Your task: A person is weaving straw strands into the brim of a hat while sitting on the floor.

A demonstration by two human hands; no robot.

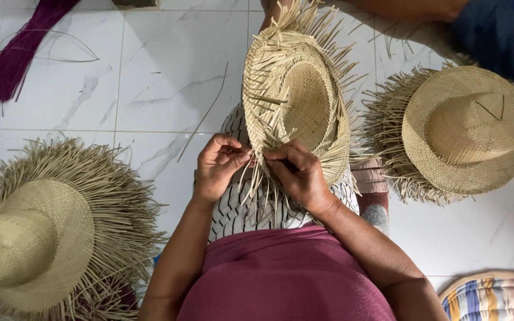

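Observation:
A half-woven straw hat (304,101) stands on its edge in my lap, its hollow inside facing me and loose straw ends sticking out all round the brim. My left hand (218,166) pinches straw strands at the brim's near edge. My right hand (301,175) grips the strands right beside it, fingertips almost touching the left ones. More loose strands hang down between my hands over a black-and-white patterned cloth (257,208).
A straw hat with a long fringe (43,232) lies at the left, another (465,131) at the right. A purple straw bundle (13,53) lies at the top left on the white tiled floor (168,77). Another person's blue-clad leg (501,32) is at the top right. A striped cloth (495,297) is at the bottom right.

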